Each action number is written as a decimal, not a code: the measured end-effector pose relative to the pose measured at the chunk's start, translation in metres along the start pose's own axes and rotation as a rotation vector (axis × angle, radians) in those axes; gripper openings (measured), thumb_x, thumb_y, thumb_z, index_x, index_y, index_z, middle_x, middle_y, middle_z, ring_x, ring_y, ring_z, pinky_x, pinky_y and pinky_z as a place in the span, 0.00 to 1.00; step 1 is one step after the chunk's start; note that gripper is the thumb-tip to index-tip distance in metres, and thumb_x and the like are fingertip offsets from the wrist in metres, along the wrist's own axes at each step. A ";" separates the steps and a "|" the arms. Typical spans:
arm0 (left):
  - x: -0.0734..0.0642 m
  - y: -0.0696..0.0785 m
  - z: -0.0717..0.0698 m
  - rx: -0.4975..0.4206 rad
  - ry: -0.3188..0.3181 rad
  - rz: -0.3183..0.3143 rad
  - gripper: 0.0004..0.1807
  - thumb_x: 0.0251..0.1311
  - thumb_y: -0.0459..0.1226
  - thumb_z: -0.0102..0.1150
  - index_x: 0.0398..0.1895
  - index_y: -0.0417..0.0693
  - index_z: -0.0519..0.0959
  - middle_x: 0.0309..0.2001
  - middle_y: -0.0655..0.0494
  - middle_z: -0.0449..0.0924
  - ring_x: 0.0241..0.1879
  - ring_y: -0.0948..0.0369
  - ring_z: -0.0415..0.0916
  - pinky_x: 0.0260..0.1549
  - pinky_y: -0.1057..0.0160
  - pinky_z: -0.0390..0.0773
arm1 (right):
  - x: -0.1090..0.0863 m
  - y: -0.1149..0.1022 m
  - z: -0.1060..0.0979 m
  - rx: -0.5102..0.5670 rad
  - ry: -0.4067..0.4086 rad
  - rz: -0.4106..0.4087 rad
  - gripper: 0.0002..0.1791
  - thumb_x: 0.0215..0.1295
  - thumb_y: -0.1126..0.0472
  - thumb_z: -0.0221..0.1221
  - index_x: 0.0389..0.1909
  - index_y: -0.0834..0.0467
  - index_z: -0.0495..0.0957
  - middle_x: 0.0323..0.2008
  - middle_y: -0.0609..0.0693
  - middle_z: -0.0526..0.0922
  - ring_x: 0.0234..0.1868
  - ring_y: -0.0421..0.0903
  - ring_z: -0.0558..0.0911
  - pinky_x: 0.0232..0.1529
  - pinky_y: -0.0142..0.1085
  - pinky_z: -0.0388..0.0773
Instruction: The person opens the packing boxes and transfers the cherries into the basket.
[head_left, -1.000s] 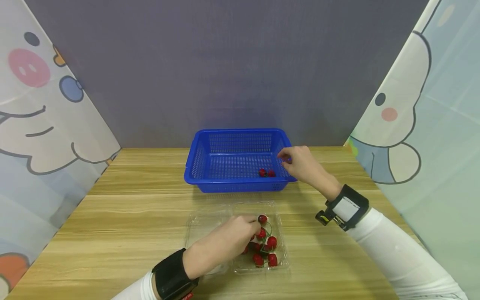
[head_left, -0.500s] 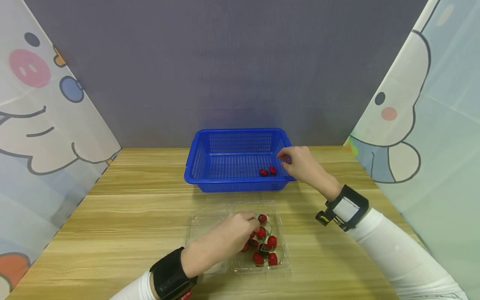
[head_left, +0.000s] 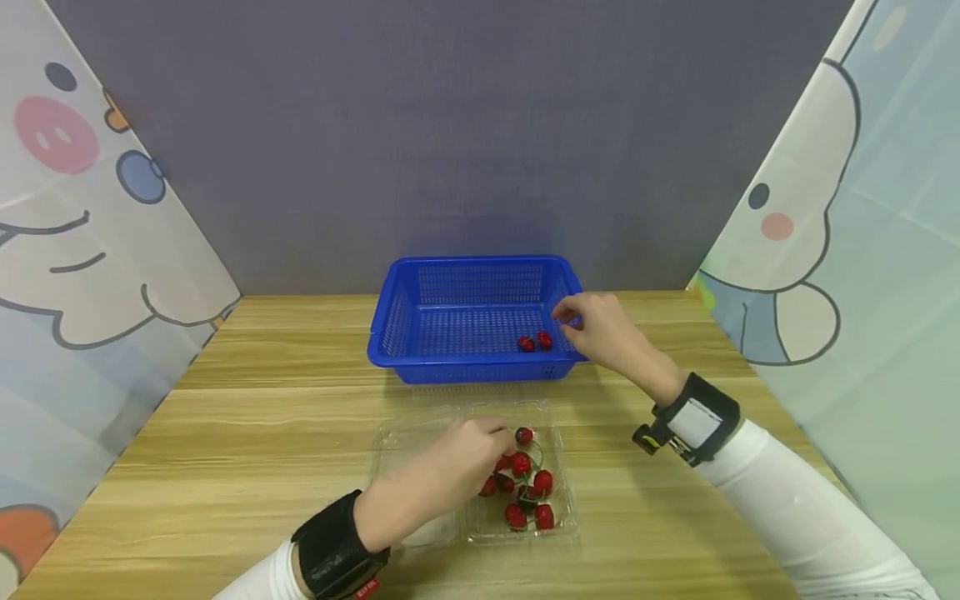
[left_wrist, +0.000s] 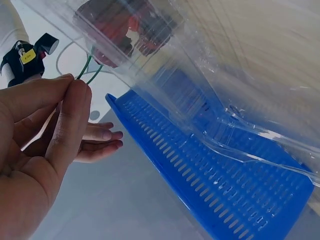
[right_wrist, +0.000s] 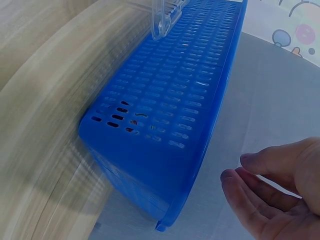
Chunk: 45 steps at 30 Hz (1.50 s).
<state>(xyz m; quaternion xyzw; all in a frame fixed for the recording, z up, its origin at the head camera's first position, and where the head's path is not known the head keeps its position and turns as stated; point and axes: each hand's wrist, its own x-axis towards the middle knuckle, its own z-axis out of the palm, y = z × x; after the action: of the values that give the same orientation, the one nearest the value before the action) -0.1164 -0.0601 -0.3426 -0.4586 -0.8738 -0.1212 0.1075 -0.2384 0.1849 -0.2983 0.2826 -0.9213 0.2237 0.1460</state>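
White sleeve [head_left: 258, 579] and black wrist strap [head_left: 335, 546] come in at the bottom left of the head view, and they lead to the left hand [head_left: 457, 462] near the lower middle. Its thumb and forefinger are closed together; in the left wrist view they pinch a thin green stem [left_wrist: 85, 69], at the upper left of that frame. I cannot tell to which fruit this stem belongs.

Just beside this hand, in the lower middle of the head view, the clear plastic container [head_left: 567, 500] lies opened on the wooden table [head_left: 247, 450]. Red cherries [head_left: 543, 482] with green stems are gathered in its right half; the fingers hide part of this half, so I cannot count them surely.

Farther up, at the centre, stands the blue basket [head_left: 480, 361], with two red cherries [head_left: 544, 340] lying on its floor near the front right corner. The right hand [head_left: 603, 333] hangs by the right end of the basket. Its fingers are loosely bent, a small gap is between thumb and forefinger, and it holds nothing.

Behind all this, a grey wall [head_left: 450, 125] fills the top of the frame, between side panels [head_left: 60, 250] printed with cartoon animals.
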 end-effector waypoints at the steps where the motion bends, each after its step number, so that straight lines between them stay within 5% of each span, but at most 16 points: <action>1: 0.000 0.000 -0.001 -0.003 -0.007 -0.005 0.10 0.57 0.20 0.59 0.33 0.44 0.80 0.30 0.61 0.73 0.26 0.71 0.70 0.23 0.83 0.63 | 0.000 0.000 0.000 -0.004 0.003 -0.003 0.08 0.58 0.73 0.64 0.38 0.65 0.83 0.37 0.55 0.84 0.37 0.51 0.85 0.36 0.37 0.79; 5: -0.001 -0.002 -0.005 -0.015 -0.016 -0.012 0.11 0.57 0.20 0.57 0.35 0.43 0.80 0.31 0.60 0.73 0.25 0.71 0.69 0.22 0.84 0.63 | -0.002 -0.002 0.000 -0.016 0.020 -0.020 0.07 0.57 0.73 0.64 0.37 0.64 0.84 0.35 0.53 0.84 0.35 0.49 0.84 0.35 0.35 0.79; 15: 0.001 -0.011 -0.008 -0.051 0.117 0.011 0.10 0.55 0.20 0.60 0.34 0.41 0.82 0.34 0.56 0.79 0.32 0.63 0.82 0.31 0.83 0.71 | -0.012 -0.009 0.002 0.006 0.035 -0.085 0.07 0.56 0.72 0.66 0.36 0.62 0.83 0.33 0.50 0.83 0.31 0.43 0.82 0.31 0.31 0.77; 26: 0.001 -0.016 -0.013 -0.056 0.163 0.008 0.10 0.52 0.20 0.62 0.31 0.42 0.81 0.33 0.56 0.76 0.31 0.63 0.80 0.31 0.81 0.71 | -0.020 -0.015 0.008 0.054 0.036 -0.179 0.07 0.55 0.73 0.67 0.36 0.64 0.83 0.34 0.51 0.83 0.31 0.43 0.82 0.30 0.30 0.77; 39: 0.000 -0.016 -0.016 -0.036 0.221 -0.018 0.20 0.40 0.14 0.64 0.36 0.41 0.83 0.36 0.55 0.74 0.34 0.62 0.78 0.34 0.76 0.73 | -0.027 -0.019 0.014 0.062 0.002 -0.185 0.08 0.55 0.72 0.68 0.35 0.62 0.83 0.34 0.49 0.83 0.31 0.41 0.83 0.32 0.30 0.78; 45: 0.002 -0.019 -0.013 0.005 0.276 0.003 0.17 0.40 0.15 0.65 0.31 0.42 0.82 0.34 0.56 0.73 0.34 0.60 0.76 0.35 0.72 0.74 | -0.029 -0.022 0.016 0.069 -0.010 -0.179 0.08 0.56 0.71 0.68 0.36 0.62 0.83 0.34 0.50 0.83 0.32 0.43 0.83 0.33 0.32 0.79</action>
<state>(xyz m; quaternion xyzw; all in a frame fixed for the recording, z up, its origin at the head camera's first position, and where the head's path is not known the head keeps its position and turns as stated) -0.1325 -0.0730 -0.3316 -0.4384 -0.8504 -0.1807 0.2282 -0.2049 0.1744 -0.3158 0.3698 -0.8848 0.2400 0.1510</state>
